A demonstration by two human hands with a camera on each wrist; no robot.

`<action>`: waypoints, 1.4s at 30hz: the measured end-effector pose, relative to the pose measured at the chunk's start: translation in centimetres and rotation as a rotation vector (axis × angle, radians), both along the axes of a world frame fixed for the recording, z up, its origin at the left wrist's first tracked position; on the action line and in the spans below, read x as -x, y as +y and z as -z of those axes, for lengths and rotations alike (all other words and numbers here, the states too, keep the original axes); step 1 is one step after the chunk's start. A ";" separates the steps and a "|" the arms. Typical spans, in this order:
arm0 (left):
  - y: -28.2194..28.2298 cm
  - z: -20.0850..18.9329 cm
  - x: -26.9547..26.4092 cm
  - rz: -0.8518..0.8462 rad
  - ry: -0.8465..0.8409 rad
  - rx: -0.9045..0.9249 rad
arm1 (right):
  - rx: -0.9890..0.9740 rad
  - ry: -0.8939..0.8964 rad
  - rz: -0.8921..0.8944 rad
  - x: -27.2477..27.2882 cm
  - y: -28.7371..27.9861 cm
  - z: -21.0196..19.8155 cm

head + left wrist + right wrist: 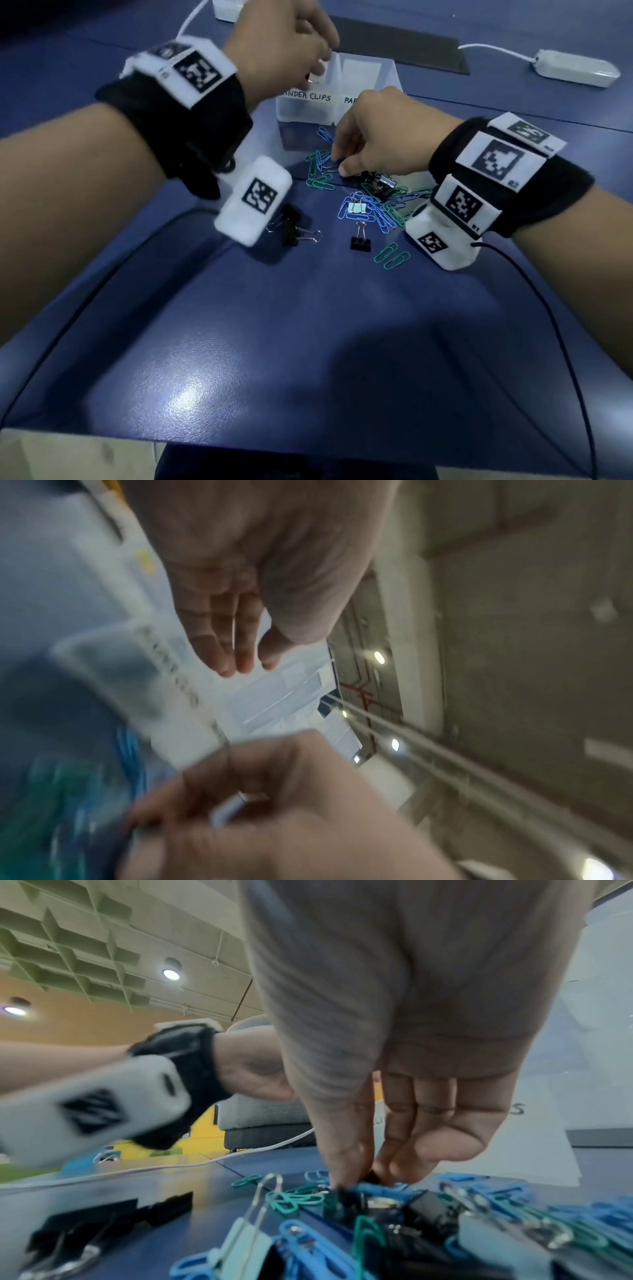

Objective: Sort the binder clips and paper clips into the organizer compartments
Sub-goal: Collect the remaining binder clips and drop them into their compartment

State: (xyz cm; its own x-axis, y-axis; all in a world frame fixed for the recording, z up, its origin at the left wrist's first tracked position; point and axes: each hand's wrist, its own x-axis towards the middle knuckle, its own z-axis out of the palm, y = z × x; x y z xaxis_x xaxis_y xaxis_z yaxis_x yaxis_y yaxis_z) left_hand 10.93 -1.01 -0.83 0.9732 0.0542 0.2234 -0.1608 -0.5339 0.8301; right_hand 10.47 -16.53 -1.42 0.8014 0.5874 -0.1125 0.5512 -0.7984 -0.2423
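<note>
Left hand [284,51] over organizer [387,73] near desk's far edge, fingers relaxed, empty. Right hand [373,137] pinches blue paper clip [371,1188] in tangled pile [380,205] mid-desk. Risk: linked clips lift together; binder clip [360,241] could ride along into paper-clip compartment.

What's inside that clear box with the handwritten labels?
The clear box has two compartments. The right-hand one shows a pale bare floor. The left hand hovers over the one marked for binder clips, covering most of it, so its contents cannot be made out.
</note>
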 end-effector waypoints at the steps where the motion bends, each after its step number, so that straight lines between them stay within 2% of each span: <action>1: -0.1 0.2 0.9 0.015 0.060 0.164 | -0.002 -0.006 -0.006 0.0 0.0 0.0; 3: -0.2 0.7 2.4 0.024 0.180 0.369 | -0.018 -0.005 -0.008 0.2 -0.1 -0.1; 7: -0.6 1.1 3.8 -0.004 0.328 0.590 | -0.099 0.070 0.032 0.0 -0.9 -0.3; 11: -1.3 1.3 5.2 -0.023 0.522 0.794 | -0.312 0.164 0.063 0.1 -1.4 -2.0; 14: -1.7 1.5 6.1 0.034 0.660 0.949 | -0.435 0.212 0.033 0.4 -0.5 -3.2; 17: -1.7 1.7 6.6 0.069 0.715 1.247 | -0.403 0.202 -0.003 0.8 0.3 -3.2; 19: -1.4 1.8 6.7 0.034 0.735 1.360 | -0.378 0.140 0.019 0.7 -0.4 -3.1; 22: -0.8 2.0 6.9 -0.009 0.745 1.375 | -0.152 0.015 0.064 0.5 -2.8 -2.8; 24: -0.5 2.1 7.0 -0.019 0.741 1.369 | 0.073 -0.004 0.075 0.6 -4.1 -2.0; 26: -0.3 2.1 7.0 -0.017 0.737 1.361 | 0.169 0.007 0.084 0.9 -4.7 -1.1; 42: -1.3 2.1 6.7 0.000 0.741 1.245 | 0.044 -0.018 0.077 1.5 -4.7 -0.6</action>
State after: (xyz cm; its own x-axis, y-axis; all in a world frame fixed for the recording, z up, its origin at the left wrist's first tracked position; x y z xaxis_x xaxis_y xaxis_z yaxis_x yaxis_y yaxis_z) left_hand 4.23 -2.31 -2.97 0.8421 -0.1658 -0.5131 0.5036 0.5822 0.6383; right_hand 8.99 -21.27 -0.78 0.8463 0.5184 -0.1221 0.4914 -0.8485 -0.1966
